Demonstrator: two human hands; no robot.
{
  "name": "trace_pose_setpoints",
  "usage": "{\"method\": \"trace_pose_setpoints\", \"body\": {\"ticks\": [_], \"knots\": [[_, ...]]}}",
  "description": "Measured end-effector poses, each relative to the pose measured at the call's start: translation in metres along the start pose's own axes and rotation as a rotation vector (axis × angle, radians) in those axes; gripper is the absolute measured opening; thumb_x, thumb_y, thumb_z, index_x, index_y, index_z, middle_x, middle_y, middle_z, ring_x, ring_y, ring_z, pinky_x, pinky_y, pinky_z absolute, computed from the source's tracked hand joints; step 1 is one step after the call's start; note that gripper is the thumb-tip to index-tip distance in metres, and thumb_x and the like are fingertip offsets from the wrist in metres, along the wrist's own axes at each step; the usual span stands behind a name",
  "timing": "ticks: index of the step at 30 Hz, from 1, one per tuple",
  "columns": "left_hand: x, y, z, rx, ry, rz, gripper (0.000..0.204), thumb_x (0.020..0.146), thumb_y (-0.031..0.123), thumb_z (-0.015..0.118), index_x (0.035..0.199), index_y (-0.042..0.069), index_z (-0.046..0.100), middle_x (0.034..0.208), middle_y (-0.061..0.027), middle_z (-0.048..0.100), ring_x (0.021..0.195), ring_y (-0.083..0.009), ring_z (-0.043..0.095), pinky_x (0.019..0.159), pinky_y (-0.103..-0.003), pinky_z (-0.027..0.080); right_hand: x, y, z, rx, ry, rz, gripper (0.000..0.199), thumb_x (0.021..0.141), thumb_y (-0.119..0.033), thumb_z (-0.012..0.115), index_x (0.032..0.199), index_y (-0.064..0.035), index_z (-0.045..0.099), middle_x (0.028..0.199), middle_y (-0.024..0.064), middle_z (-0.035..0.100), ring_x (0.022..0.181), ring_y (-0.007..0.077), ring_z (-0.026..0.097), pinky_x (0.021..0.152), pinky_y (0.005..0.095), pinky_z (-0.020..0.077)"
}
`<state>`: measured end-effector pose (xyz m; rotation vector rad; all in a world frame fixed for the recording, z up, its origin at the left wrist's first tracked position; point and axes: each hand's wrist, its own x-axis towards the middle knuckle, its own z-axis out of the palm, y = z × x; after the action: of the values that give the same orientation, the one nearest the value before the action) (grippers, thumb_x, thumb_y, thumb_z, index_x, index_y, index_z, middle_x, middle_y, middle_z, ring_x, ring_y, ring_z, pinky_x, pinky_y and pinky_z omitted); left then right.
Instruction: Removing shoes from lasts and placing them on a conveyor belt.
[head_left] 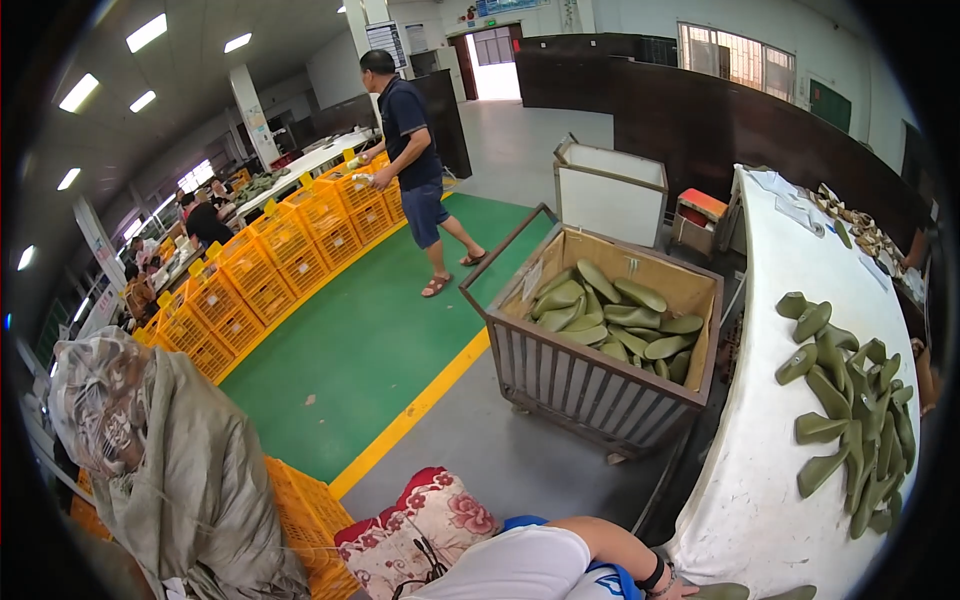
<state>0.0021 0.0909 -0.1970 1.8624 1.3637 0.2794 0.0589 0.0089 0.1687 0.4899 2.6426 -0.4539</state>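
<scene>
My left hand [674,591] is at the lower edge of the picture, with a black band [654,574] round its wrist. Most of its fingers are cut off by the frame. Right at the fingertips lies an olive-green shoe last [722,592]; whether I grip it or only touch it does not show. A second green last [793,593] lies just to its right. Farther up, a pile of similar lasts [850,420] spreads over the white-covered table [770,330]. My right hand is out of the picture.
A wheeled metal-framed bin [600,375] full of green lasts stands left of the table. Behind it is a white bin [610,200]. Yellow crates [260,270] line the green floor, where a person [405,140] stands. A covered bundle [190,470] and floral cushion [420,530] are near left.
</scene>
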Motion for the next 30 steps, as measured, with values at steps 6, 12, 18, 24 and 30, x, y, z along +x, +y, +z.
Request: {"method": "trace_pose_setpoints", "body": {"ticks": [6,12,18,24,30], "knots": [[0.032,-0.017,-0.01,0.028,0.064,-0.064,0.126,0.054,0.046,0.079,0.144,0.015,-0.003,0.143,-0.0327,0.0,0.13,-0.0451,0.024,0.107,-0.042,0.025,0.017,0.105,0.053,-0.016,0.03,-0.111,0.057,0.086,-0.041,0.051,0.134,-0.0157,0.032,0.113,0.0237,0.039,0.088,0.0418,0.054,0.074,0.0452,0.0431],[0.011,-0.009,-0.014,0.072,-0.01,-0.016,0.129,0.052,0.049,0.08,0.144,0.014,-0.004,0.143,-0.0331,-0.001,0.13,-0.0452,0.022,0.107,-0.042,0.024,-0.008,-0.059,-0.049,0.06,0.072,-0.071,0.062,0.085,-0.044,0.052,0.134,-0.0118,0.03,0.102,0.0247,0.044,0.081,0.0424,0.054,0.069,0.0464,0.0432],[-0.072,0.034,-0.058,0.1,-0.105,0.087,0.132,0.05,0.052,0.081,0.144,0.013,-0.004,0.143,-0.0334,-0.001,0.131,-0.0453,0.02,0.108,-0.042,0.023,-0.005,-0.039,-0.02,0.134,0.097,0.025,0.068,0.084,-0.046,0.054,0.134,-0.0084,0.029,0.092,0.0256,0.049,0.075,0.043,0.055,0.064,0.0474,0.0433],[-0.107,0.05,-0.063,0.121,-0.207,0.184,0.143,0.042,0.062,0.081,0.143,0.01,-0.005,0.143,-0.0339,-0.002,0.133,-0.0457,0.013,0.109,-0.042,0.019,-0.009,0.02,0.057,0.228,0.166,0.138,0.075,0.082,-0.049,0.056,0.134,-0.004,0.027,0.078,0.0268,0.056,0.068,0.0437,0.056,0.058,0.0488,0.0434],[-0.133,0.088,-0.088,0.197,-0.092,0.371,0.129,0.047,0.038,0.084,0.144,0.015,0.002,0.14,-0.0353,0.011,0.124,-0.049,0.029,0.102,-0.044,0.032,-0.033,0.083,0.151,0.463,0.098,0.489,0.09,0.072,-0.054,0.063,0.141,-0.0134,0.021,0.105,0.0285,0.057,0.095,0.0417,0.057,0.081,0.0489,0.0459]]}}
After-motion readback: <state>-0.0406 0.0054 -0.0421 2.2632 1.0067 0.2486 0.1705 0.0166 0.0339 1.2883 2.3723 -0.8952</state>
